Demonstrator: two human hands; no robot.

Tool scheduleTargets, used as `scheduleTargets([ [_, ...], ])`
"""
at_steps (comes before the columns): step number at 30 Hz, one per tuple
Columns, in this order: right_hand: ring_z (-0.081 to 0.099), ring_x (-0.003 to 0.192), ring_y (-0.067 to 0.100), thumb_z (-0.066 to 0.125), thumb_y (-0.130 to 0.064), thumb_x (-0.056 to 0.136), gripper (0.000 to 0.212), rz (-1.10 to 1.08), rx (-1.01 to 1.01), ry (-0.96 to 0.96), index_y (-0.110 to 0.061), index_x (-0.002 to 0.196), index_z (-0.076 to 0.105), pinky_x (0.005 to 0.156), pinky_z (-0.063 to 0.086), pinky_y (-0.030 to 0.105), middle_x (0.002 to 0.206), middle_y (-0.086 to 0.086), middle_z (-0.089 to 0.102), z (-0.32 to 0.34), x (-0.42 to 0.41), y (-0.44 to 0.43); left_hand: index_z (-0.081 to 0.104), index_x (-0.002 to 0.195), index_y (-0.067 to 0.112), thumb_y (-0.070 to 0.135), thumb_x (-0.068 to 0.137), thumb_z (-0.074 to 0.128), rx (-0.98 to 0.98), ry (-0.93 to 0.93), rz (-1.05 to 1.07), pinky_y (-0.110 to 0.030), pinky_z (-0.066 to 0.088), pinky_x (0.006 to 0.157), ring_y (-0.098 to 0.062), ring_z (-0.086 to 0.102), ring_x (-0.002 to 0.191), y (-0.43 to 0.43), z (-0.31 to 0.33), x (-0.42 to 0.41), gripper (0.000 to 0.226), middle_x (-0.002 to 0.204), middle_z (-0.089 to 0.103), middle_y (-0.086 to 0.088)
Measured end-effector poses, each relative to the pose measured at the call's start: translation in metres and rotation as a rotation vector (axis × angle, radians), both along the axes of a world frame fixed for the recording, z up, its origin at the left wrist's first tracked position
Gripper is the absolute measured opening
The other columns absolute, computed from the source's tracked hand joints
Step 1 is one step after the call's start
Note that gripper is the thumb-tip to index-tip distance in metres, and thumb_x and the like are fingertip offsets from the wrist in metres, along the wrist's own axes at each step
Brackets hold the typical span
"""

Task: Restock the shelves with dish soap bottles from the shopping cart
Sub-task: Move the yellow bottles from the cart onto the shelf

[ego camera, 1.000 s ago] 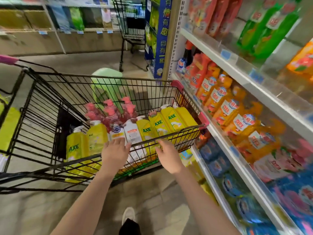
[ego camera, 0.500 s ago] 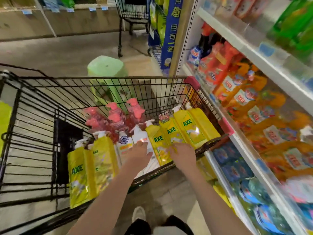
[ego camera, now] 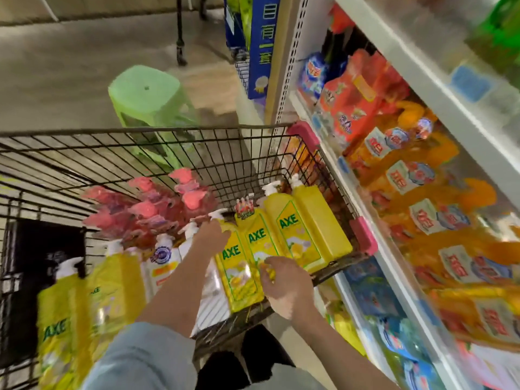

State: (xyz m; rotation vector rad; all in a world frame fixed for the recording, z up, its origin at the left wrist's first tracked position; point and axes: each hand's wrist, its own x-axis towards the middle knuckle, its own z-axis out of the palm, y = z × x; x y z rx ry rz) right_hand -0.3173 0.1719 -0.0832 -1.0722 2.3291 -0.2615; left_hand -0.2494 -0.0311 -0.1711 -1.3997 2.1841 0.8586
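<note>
While yellow bottles point(ego camera: 298, 229) stand in the cart point(ego camera: 197, 133), I read left hand point(ego camera: 209, 237) gripping one neck, right hand point(ego camera: 287, 282) curled on another.

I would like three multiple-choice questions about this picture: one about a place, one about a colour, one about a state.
1. Where is the green stool?
A. on the floor beyond the cart
B. inside the cart
C. on a shelf
2. What colour are the AXE bottles?
A. blue
B. yellow
C. white
3. What is the left hand doing?
A. holding the stool
B. hanging free
C. touching an AXE bottle near its pump
Key: A, it stands behind the cart's far wall; B, their bodies are yellow; C, its fingers reach a bottle's top.
</note>
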Motion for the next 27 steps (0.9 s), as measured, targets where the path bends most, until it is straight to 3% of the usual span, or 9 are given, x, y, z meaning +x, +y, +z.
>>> scheduleTargets([
  [5, 0.053, 0.116, 0.019, 0.035, -0.044, 0.093, 0.041, 0.005, 0.055, -0.023, -0.026, 0.123, 0.057, 0.089, 0.043, 0.032, 0.124, -0.002, 0.060, -0.002, -0.002, 0.000, 0.027, 0.140, -0.004, 0.055, 0.090, 0.048, 0.100, 0.054, 0.204, -0.042, 0.048, 0.088, -0.037, 0.058, 0.110, -0.012, -0.030, -0.017, 0.080, 0.122, 0.058, -0.022],
  [8, 0.053, 0.117, 0.020, 0.032, -0.046, 0.092, 0.045, -0.012, 0.066, -0.026, -0.025, 0.124, 0.057, 0.089, 0.045, 0.033, 0.125, -0.001, 0.060, -0.002, -0.002, -0.001, 0.042, 0.135, 0.013, 0.076, 0.057, 0.058, 0.178, 0.139, 0.294, -0.047, 0.054, 0.076, -0.038, 0.065, 0.094, -0.031, -0.060, -0.023, 0.101, 0.107, 0.066, -0.024],
  [10, 0.053, 0.117, 0.017, 0.038, -0.044, 0.095, 0.040, -0.026, 0.062, -0.022, -0.027, 0.127, 0.055, 0.089, 0.044, 0.031, 0.127, -0.003, 0.058, -0.003, -0.002, -0.001, 0.047, 0.131, 0.024, 0.085, 0.038, 0.057, 0.193, 0.131, 0.307, -0.039, 0.054, 0.061, -0.032, 0.068, 0.083, -0.045, -0.085, -0.023, 0.112, 0.096, 0.069, -0.020],
  [11, 0.053, 0.117, 0.016, 0.041, -0.044, 0.096, 0.038, -0.036, 0.055, -0.017, -0.028, 0.128, 0.055, 0.088, 0.044, 0.030, 0.128, -0.003, 0.058, -0.003, -0.002, -0.001, 0.051, 0.128, 0.024, 0.085, 0.040, 0.059, 0.207, 0.114, 0.309, -0.033, 0.050, 0.057, -0.030, 0.067, 0.081, -0.044, -0.079, -0.021, 0.107, 0.094, 0.069, -0.017],
  [16, 0.057, 0.111, 0.014, 0.047, -0.044, 0.094, 0.036, -0.081, 0.024, -0.011, -0.030, 0.126, 0.057, 0.086, 0.047, 0.030, 0.122, -0.005, 0.060, -0.002, 0.001, -0.001, 0.067, 0.113, 0.020, 0.049, 0.065, 0.064, 0.222, 0.238, 0.407, -0.029, 0.048, 0.066, -0.021, 0.062, 0.080, -0.036, -0.044, -0.007, 0.056, 0.082, 0.066, -0.005],
  [19, 0.059, 0.107, 0.013, 0.046, -0.045, 0.093, 0.036, -0.084, 0.025, 0.003, -0.031, 0.125, 0.056, 0.085, 0.048, 0.031, 0.119, -0.005, 0.062, -0.004, 0.003, 0.000, 0.064, 0.118, 0.016, 0.047, 0.060, 0.066, 0.298, 0.304, 0.446, -0.025, 0.041, 0.060, -0.016, 0.055, 0.067, -0.040, -0.046, -0.007, 0.065, 0.074, 0.061, -0.001],
  [22, 0.058, 0.109, 0.015, 0.045, -0.045, 0.094, 0.036, -0.087, 0.023, 0.014, -0.030, 0.125, 0.056, 0.087, 0.048, 0.032, 0.122, -0.005, 0.060, -0.004, 0.004, -0.001, 0.049, 0.130, 0.005, 0.053, 0.059, 0.073, 0.318, 0.304, 0.518, -0.032, 0.047, 0.069, -0.025, 0.064, 0.093, -0.046, -0.057, -0.017, 0.089, 0.104, 0.067, -0.013],
  [24, 0.057, 0.111, 0.015, 0.045, -0.044, 0.094, 0.036, -0.094, 0.017, 0.016, -0.029, 0.125, 0.056, 0.087, 0.048, 0.032, 0.123, -0.005, 0.060, -0.005, 0.004, -0.001, 0.043, 0.131, 0.002, 0.053, 0.050, 0.077, 0.344, 0.313, 0.580, -0.034, 0.050, 0.073, -0.025, 0.063, 0.098, -0.048, -0.068, -0.019, 0.102, 0.115, 0.064, -0.015],
  [27, 0.057, 0.109, 0.016, 0.044, -0.044, 0.093, 0.036, -0.098, 0.016, 0.025, -0.029, 0.124, 0.057, 0.085, 0.048, 0.033, 0.121, -0.004, 0.060, -0.007, 0.003, 0.001, 0.052, 0.125, 0.003, 0.059, 0.044, 0.074, 0.314, 0.305, 0.595, -0.034, 0.050, 0.073, -0.024, 0.063, 0.090, -0.042, -0.057, -0.014, 0.101, 0.104, 0.065, -0.009],
])
